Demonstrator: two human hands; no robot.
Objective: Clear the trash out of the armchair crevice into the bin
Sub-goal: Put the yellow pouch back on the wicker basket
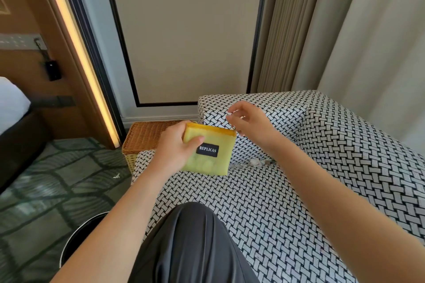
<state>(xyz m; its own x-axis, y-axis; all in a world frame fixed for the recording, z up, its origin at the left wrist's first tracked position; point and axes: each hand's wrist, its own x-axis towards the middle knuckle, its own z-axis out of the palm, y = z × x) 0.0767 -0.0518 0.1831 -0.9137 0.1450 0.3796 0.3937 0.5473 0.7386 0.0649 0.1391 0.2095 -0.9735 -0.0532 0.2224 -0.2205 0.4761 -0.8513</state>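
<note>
My left hand (176, 147) grips a yellow mesh pouch (210, 153) with a black label, holding it up over the armchair (264, 202) seat. My right hand (249, 122) is at the pouch's top right corner, its fingers pinched at the zipper pull. The chair has a black-and-white woven pattern. Crumpled bits of trash (254, 162) lie in the crevice between the seat and the back, just right of the pouch. A dark round bin (80, 234) stands on the floor at the lower left, partly hidden by my left arm.
A wicker basket (147, 138) stands beside the chair's left arm, against the wall. A small white scrap (116, 176) lies on the green patterned carpet. My knee in dark cloth (190, 243) rests on the seat. Curtains hang behind the chair, and a bed is at far left.
</note>
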